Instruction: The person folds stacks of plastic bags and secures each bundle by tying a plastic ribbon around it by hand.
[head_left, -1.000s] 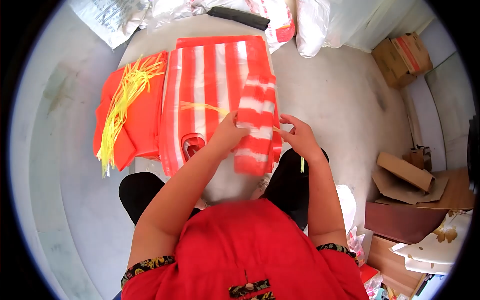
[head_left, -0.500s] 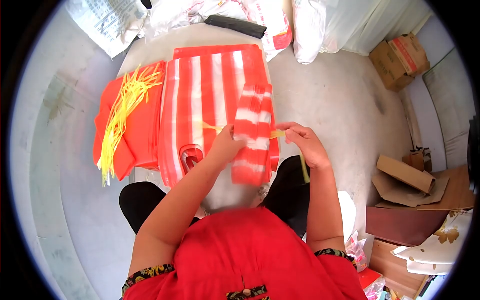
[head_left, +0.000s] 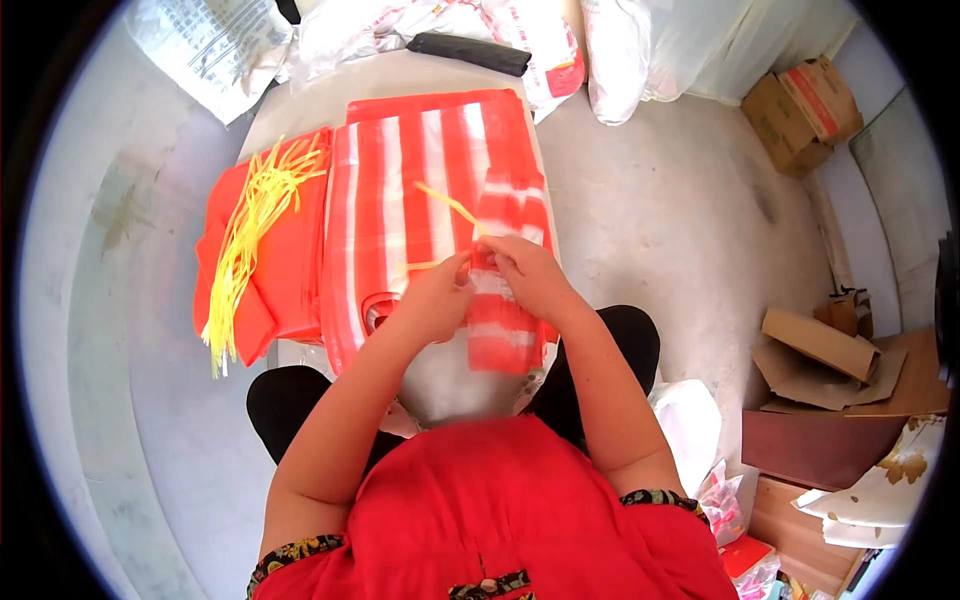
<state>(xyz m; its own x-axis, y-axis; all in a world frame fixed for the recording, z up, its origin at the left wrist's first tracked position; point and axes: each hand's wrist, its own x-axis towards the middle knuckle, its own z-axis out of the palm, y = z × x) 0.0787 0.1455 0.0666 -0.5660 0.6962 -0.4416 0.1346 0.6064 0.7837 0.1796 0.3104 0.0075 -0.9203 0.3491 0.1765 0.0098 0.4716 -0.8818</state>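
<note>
A folded bundle of red-and-white striped plastic bags (head_left: 505, 345) lies at the right side of a larger stack of striped plastic bags (head_left: 400, 190). My left hand (head_left: 437, 300) is closed at the bundle's left edge, pinching a yellow plastic strip (head_left: 450, 203). Over the bundle, my right hand (head_left: 532, 278) pinches the same strip close to the left fingertips. One end of the strip points up and left across the stack; a short yellow piece also shows left of my left hand. The exact crossing of the strip is hidden by my fingers.
Left of the stack, a bunch of yellow strips (head_left: 245, 240) lies on folded red bags (head_left: 285, 290). A black roll (head_left: 470, 53) rests at the table's far end near white sacks (head_left: 350, 30). Cardboard boxes (head_left: 800, 110) stand on the floor at right.
My right hand has moved left from beside the bundle to above it, bringing the yellow strip across. Both hands are now close together, and a strip end points up-left.
</note>
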